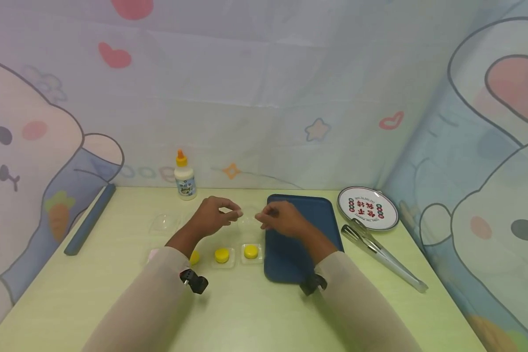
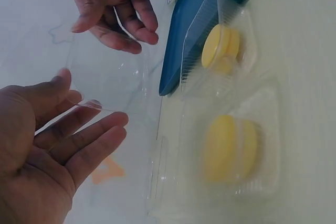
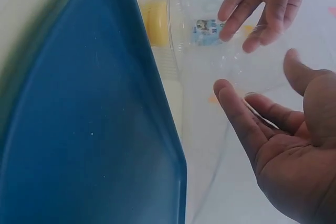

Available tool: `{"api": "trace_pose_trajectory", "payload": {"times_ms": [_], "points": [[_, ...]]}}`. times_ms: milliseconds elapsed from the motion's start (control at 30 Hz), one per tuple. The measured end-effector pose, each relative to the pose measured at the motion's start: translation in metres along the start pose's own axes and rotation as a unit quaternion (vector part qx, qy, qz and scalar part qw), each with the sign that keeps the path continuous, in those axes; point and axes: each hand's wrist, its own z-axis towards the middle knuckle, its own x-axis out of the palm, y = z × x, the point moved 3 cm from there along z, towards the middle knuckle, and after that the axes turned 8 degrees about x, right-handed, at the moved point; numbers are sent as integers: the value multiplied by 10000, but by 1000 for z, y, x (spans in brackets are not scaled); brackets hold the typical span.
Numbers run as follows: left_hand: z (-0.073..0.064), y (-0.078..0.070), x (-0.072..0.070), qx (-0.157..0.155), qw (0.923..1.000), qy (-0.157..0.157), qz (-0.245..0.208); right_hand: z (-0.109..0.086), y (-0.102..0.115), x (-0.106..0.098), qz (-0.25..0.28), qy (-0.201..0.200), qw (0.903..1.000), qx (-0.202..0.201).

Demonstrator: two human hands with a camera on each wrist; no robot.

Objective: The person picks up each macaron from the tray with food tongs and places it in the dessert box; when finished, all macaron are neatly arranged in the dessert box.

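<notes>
Between both hands is a thin clear plastic lid, faint in the head view. My left hand pinches one edge between thumb and fingertips, its other fingers spread. The opposite edge is pinched by my right hand, above the blue tray. Whether the lid joins a box cannot be told. Below the hands, a yellow macaron sits in a clear plastic box beside the tray. Left of it is another boxed yellow macaron. A third yellow macaron is partly hidden by my left forearm.
A glue bottle stands at the back. Metal tongs lie right of the tray, near a white plate with red lettering. At left are a dark bar and another clear plastic piece. Printed cloth hangs behind.
</notes>
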Motion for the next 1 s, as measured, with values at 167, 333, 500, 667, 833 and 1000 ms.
{"api": "trace_pose_trajectory", "payload": {"times_ms": [167, 333, 500, 667, 833, 1000], "points": [[-8, -6, 4, 84, 9999, -79, 81, -9, 2, -1, -143, 60, 9999, -35], [-18, -6, 9, 143, 9998, -93, 96, -21, 0, -2, -100, 104, 9999, 22], [-25, -2, 16, 210, 9992, 177, 285, -30, -2, 2, 180, 290, 9994, -72], [-31, 5, 22, 231, 9949, 620, 757, -35, -5, 8, -13, 229, 9994, -251], [-37, 7, 29, 300, 9936, 594, 908, -42, -7, 15, -406, 92, 9988, -250], [-43, 5, 38, 554, 9920, 437, 1047, -50, -8, 22, -671, -17, 9976, -182]]}}
